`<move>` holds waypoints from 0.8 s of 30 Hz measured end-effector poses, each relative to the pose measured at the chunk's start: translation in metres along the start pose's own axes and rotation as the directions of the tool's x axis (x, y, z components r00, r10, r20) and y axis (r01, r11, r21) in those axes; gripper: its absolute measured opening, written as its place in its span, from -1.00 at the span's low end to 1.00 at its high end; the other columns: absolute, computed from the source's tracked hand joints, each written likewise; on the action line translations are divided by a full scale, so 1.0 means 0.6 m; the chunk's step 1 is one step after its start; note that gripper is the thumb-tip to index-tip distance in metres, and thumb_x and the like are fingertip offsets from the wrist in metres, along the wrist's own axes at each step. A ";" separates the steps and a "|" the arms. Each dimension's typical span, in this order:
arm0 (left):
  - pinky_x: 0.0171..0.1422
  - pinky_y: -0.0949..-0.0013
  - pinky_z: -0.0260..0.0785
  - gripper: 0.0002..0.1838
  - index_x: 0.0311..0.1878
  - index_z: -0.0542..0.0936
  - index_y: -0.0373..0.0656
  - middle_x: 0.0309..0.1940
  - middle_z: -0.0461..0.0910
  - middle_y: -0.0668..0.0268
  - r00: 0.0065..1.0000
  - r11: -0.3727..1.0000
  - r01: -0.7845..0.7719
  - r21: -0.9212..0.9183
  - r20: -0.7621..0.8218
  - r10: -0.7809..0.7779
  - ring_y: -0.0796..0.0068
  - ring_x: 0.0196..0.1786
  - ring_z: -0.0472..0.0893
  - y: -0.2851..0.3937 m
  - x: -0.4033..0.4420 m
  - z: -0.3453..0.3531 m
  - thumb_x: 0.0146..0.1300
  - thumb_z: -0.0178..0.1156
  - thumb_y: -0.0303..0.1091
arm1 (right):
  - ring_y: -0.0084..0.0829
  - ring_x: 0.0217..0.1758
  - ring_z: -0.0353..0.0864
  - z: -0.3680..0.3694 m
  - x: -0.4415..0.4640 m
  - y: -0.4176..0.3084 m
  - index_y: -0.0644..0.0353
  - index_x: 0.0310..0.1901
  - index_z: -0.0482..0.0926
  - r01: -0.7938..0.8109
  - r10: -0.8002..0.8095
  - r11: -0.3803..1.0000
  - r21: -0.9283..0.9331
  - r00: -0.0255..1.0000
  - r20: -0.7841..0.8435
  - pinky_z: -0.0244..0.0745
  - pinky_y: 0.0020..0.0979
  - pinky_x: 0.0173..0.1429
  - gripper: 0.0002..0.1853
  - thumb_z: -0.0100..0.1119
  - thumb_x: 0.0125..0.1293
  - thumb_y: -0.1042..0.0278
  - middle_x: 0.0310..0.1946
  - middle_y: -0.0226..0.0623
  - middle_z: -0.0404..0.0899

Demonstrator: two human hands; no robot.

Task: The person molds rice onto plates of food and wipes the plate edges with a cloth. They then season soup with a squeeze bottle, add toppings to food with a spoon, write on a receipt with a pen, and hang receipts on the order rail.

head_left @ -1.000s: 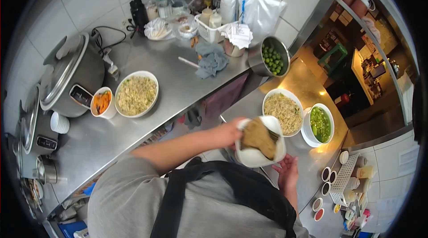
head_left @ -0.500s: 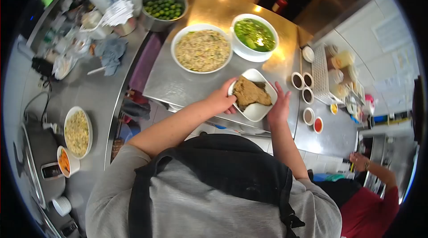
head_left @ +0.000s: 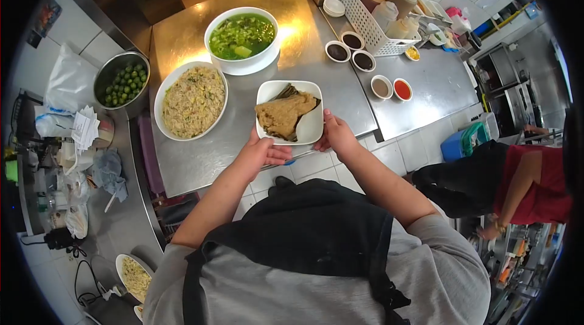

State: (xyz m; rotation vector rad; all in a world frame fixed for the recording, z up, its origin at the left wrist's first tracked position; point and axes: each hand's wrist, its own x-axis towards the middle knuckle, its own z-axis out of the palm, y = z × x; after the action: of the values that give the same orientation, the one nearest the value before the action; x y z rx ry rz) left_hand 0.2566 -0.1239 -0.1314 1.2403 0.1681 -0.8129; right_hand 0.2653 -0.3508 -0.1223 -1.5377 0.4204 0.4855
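A squarish white bowl (head_left: 312, 126) is over the front edge of the steel table, between my two hands. In it lies a folded brown piece of food (head_left: 283, 112) with dark, leaf-like strips around it. My left hand (head_left: 263, 153) holds the bowl's near left corner, thumb by the rim and fingers reaching underneath. At the right side, my right hand (head_left: 336, 136) grips the rim with bent fingers. Left of the bowl is an oval dish of fried rice (head_left: 192, 101). Behind stands a bowl of green soup (head_left: 242, 36) on a white plate.
A steel pot of green fruits (head_left: 125, 83) stands at left. Sauce cups (head_left: 364, 60) and a white basket of bottles (head_left: 389, 45) occupy the right counter. A co-worker in a red shirt (head_left: 526, 179) is at far right. Papers and bags clutter the left counter.
My view has swung to the right. The bowl now sits more level, its food turned, and my right hand has closed in on its rim. The co-worker's arm has moved.
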 end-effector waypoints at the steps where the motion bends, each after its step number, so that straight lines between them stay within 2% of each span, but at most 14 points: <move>1: -0.16 0.21 0.53 -0.42 0.32 -0.20 0.00 -0.12 0.50 -0.10 1.000 0.998 -0.025 -0.051 0.000 0.025 0.12 -0.18 0.63 0.000 0.000 0.015 0.24 -0.31 -0.42 | -0.44 -0.70 0.49 0.007 -0.007 -0.006 0.34 -0.08 0.37 0.030 -0.034 0.997 -0.073 0.998 -0.051 0.44 -0.48 -0.61 -0.51 -0.36 0.45 0.00 -0.60 -0.25 0.51; 2: -0.15 0.21 0.54 -0.43 0.31 -0.19 -0.01 -0.12 0.50 -0.10 0.999 0.994 -0.051 -0.096 0.003 0.051 0.12 -0.18 0.63 0.001 0.002 0.029 0.24 -0.32 -0.43 | -0.44 -0.70 0.49 0.013 -0.009 -0.010 0.34 -0.08 0.37 0.029 -0.033 0.998 -0.063 0.997 -0.066 0.44 -0.48 -0.61 -0.51 -0.36 0.45 0.00 -0.60 -0.25 0.51; 4: -0.14 0.18 0.54 -0.45 0.29 -0.17 0.00 -0.12 0.49 -0.12 0.998 0.993 -0.061 -0.105 -0.004 0.061 0.09 -0.17 0.62 -0.003 0.008 0.049 0.23 -0.35 -0.44 | -0.42 -0.72 0.47 0.018 -0.011 -0.015 0.37 -0.03 0.32 0.001 -0.092 0.902 -0.432 0.977 -0.190 0.41 -0.48 -0.63 -0.60 -0.30 0.44 0.13 -0.62 -0.25 0.51; 8: -0.18 0.22 0.55 -0.46 0.28 -0.17 0.01 -0.14 0.49 -0.12 0.994 0.984 -0.090 -0.154 -0.068 0.081 0.11 -0.20 0.63 -0.022 0.024 0.070 0.22 -0.38 -0.48 | -0.41 -0.71 0.44 0.001 -0.008 -0.010 0.31 0.09 0.23 -0.060 -0.034 0.900 -0.431 0.978 -0.207 0.41 -0.41 -0.65 -0.67 -0.22 0.37 0.33 -0.58 -0.22 0.51; 10: -0.20 0.25 0.56 -0.46 0.28 -0.17 0.02 -0.15 0.49 -0.11 0.988 0.983 -0.132 -0.126 -0.101 0.120 0.12 -0.22 0.63 -0.024 0.025 0.085 0.22 -0.39 -0.49 | -0.42 -0.60 0.46 -0.009 -0.015 -0.008 0.18 0.18 0.17 -0.162 0.132 0.965 -0.205 0.979 -0.153 0.50 -0.31 -0.48 -0.59 -0.17 0.27 0.48 -0.44 -0.20 0.52; 11: -0.21 0.27 0.56 -0.46 0.28 -0.17 0.02 -0.15 0.50 -0.11 0.983 0.984 -0.157 -0.089 -0.105 0.147 0.14 -0.24 0.63 -0.018 0.023 0.095 0.23 -0.39 -0.50 | -0.42 -0.60 0.46 -0.019 -0.024 -0.010 0.18 0.18 0.17 -0.155 0.124 0.968 -0.196 0.979 -0.162 0.50 -0.31 -0.48 -0.59 -0.17 0.27 0.48 -0.44 -0.20 0.52; 13: -0.20 0.32 0.54 -0.36 0.35 -0.32 0.06 -0.15 0.51 -0.04 0.978 0.980 -0.197 -0.008 -0.067 0.196 0.25 -0.26 0.64 -0.011 0.026 0.110 0.24 -0.39 -0.46 | -0.46 -0.42 0.48 -0.051 -0.054 -0.014 0.04 0.20 0.18 -0.215 0.205 0.945 0.244 0.976 0.067 0.52 -0.25 -0.18 -0.49 -0.15 0.18 0.60 -0.30 -0.23 0.50; 15: -0.20 0.32 0.54 -0.38 0.35 -0.30 0.05 -0.16 0.51 -0.04 0.980 0.980 -0.200 0.000 -0.022 0.200 0.25 -0.27 0.64 0.014 0.033 0.136 0.24 -0.39 -0.46 | -0.46 -0.23 0.51 -0.120 -0.102 -0.025 -0.01 0.27 0.15 -0.317 0.092 0.814 0.487 0.897 0.432 0.43 -0.27 0.05 -0.42 -0.13 0.19 0.60 -0.19 -0.27 0.51; 16: -0.21 0.33 0.53 -0.39 0.34 -0.28 0.04 -0.17 0.52 -0.05 0.980 0.980 -0.198 0.000 -0.001 0.198 0.26 -0.28 0.64 0.031 0.035 0.158 0.23 -0.39 -0.46 | -0.46 -0.23 0.51 -0.160 -0.128 -0.028 -0.01 0.27 0.15 -0.303 0.084 0.812 0.499 0.907 0.414 0.43 -0.27 0.05 -0.42 -0.13 0.19 0.60 -0.19 -0.27 0.51; 18: -0.22 0.34 0.53 -0.43 0.31 -0.21 0.01 -0.19 0.53 -0.05 0.976 0.976 -0.218 0.017 0.015 0.218 0.26 -0.29 0.64 0.066 0.045 0.211 0.23 -0.38 -0.46 | -0.38 -0.06 0.49 -0.248 -0.174 -0.026 0.02 0.33 0.13 -0.226 -0.049 0.899 0.375 0.799 0.600 0.38 -0.23 0.13 -0.45 -0.06 0.30 0.40 -0.04 -0.21 0.45; 20: -0.23 0.33 0.53 -0.44 0.31 -0.17 -0.02 -0.19 0.53 -0.08 0.980 0.986 -0.164 0.020 0.118 0.161 0.25 -0.28 0.64 0.094 0.072 0.263 0.22 -0.37 -0.46 | -0.37 0.00 0.47 -0.366 -0.170 0.040 0.04 0.34 0.13 -0.201 0.047 0.947 0.251 0.858 0.511 0.37 -0.24 0.14 -0.45 -0.05 0.32 0.33 0.00 -0.22 0.44; 21: -0.23 0.30 0.53 -0.44 0.30 -0.13 -0.05 -0.19 0.52 -0.10 0.981 0.991 -0.136 0.006 0.138 0.134 0.19 -0.28 0.64 0.109 0.084 0.300 0.20 -0.35 -0.47 | -0.36 0.06 0.45 -0.428 -0.157 0.087 0.05 0.35 0.13 -0.210 0.145 0.971 0.117 0.900 0.412 0.36 -0.24 0.15 -0.45 -0.04 0.35 0.26 0.04 -0.22 0.43; 22: -0.23 0.30 0.53 -0.44 0.30 -0.13 -0.05 -0.19 0.52 -0.10 0.979 0.989 -0.146 0.001 0.142 0.145 0.19 -0.28 0.64 0.111 0.107 0.337 0.20 -0.35 -0.47 | -0.45 -0.05 0.50 -0.484 -0.144 0.143 -0.01 0.28 0.27 -0.229 0.215 0.973 0.034 0.949 0.231 0.41 -0.34 0.04 -0.49 0.01 0.34 0.08 -0.02 -0.33 0.49; 24: -0.24 0.28 0.54 -0.46 0.29 -0.06 -0.08 -0.21 0.54 -0.11 0.965 0.996 -0.079 -0.037 0.250 0.085 0.16 -0.30 0.64 0.117 0.155 0.411 0.21 -0.30 -0.45 | -0.39 -0.02 0.48 -0.618 -0.092 0.318 -0.04 0.27 0.28 -0.534 0.535 0.845 -0.020 0.844 0.037 0.43 -0.18 0.00 -0.41 0.03 0.28 -0.10 -0.02 -0.30 0.50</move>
State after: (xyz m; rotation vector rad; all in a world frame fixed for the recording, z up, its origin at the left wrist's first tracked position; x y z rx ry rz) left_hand 0.2922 -0.3781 -0.0396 1.1006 -0.0774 -0.8849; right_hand 0.1313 -0.7279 -0.2515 -1.4044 0.8261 0.9538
